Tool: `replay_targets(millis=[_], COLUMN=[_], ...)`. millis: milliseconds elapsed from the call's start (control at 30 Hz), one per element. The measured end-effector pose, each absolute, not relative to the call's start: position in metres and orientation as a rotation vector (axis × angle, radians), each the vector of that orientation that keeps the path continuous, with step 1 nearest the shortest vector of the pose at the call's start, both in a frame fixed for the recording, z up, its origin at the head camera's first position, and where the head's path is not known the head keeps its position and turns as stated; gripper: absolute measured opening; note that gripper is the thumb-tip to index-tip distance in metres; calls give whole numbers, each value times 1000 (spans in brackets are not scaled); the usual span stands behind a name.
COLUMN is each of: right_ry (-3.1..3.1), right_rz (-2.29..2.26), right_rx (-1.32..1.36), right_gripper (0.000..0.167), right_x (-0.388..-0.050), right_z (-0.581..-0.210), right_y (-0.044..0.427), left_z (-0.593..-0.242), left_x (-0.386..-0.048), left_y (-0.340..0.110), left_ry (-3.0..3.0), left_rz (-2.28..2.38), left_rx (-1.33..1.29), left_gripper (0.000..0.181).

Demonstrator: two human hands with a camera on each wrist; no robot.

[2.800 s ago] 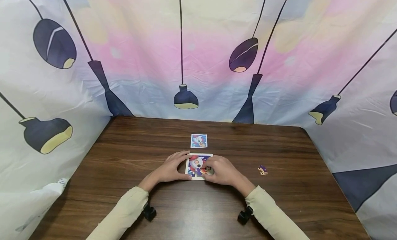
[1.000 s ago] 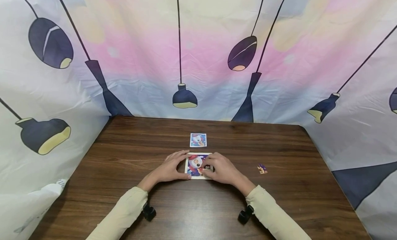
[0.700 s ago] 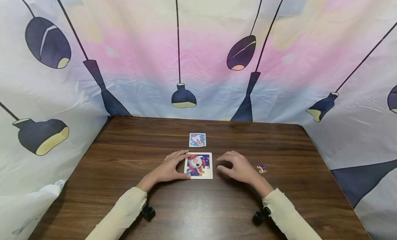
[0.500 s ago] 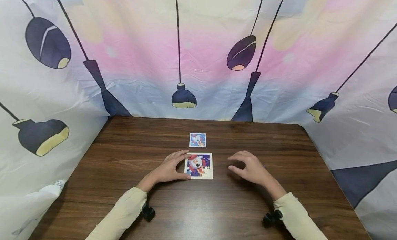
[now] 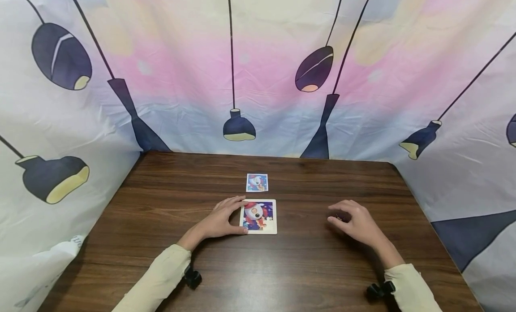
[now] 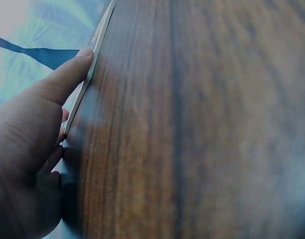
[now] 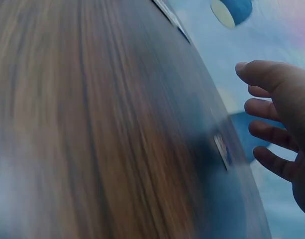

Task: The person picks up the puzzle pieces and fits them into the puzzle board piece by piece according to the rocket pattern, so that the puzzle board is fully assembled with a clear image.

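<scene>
A small jigsaw puzzle point(image 5: 255, 212) in a pale tray lies on the table, showing a white and red cartoon figure on purple. Its lower right corner is a bare, pale patch. My left hand point(image 5: 219, 220) holds the tray at its left side, thumb at the near edge and fingers at the far one; the left wrist view shows the thumb point(image 6: 72, 74) against the edge. Over to the right, my right hand point(image 5: 359, 222) hovers with relaxed, parted fingers, holding nothing. Beneath it lies a loose puzzle piece point(image 7: 223, 152), mostly hidden by the hand in the head view.
A square picture card point(image 5: 257, 182) with the same figure lies just beyond the puzzle. The brown wooden table point(image 5: 181, 182) meets a curtain point(image 5: 193, 79) printed with lamps along its back and sides.
My right hand has let go at the puzzle and moved right, to above the loose piece. Purple now fills more of the puzzle's upper right. The left hand keeps its place.
</scene>
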State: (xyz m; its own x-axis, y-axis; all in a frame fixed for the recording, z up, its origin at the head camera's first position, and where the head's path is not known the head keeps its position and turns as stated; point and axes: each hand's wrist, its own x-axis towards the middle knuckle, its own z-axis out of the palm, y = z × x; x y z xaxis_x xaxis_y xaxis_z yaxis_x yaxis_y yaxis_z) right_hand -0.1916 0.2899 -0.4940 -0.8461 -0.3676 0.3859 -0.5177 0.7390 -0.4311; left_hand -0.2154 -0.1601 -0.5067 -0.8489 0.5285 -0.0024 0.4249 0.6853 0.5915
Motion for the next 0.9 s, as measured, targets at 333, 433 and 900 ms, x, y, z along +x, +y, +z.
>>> replay_targets(millis=[333, 433, 900], right_ry=[-2747, -2780, -2858], right_rz=[738, 714, 628], right_rx=[611, 623, 609], right_gripper=[31, 32, 34], right_x=[-190, -190, -190], right_z=[-497, -499, -508], right_y=[323, 328, 333], left_z=[-506, -506, -505], left_x=[-216, -216, -214], left_y=[-161, -161, -161], left_ry=[2723, 2724, 2713], left_rz=[896, 895, 903], left_rx=[775, 775, 778], left_gripper=[91, 91, 90])
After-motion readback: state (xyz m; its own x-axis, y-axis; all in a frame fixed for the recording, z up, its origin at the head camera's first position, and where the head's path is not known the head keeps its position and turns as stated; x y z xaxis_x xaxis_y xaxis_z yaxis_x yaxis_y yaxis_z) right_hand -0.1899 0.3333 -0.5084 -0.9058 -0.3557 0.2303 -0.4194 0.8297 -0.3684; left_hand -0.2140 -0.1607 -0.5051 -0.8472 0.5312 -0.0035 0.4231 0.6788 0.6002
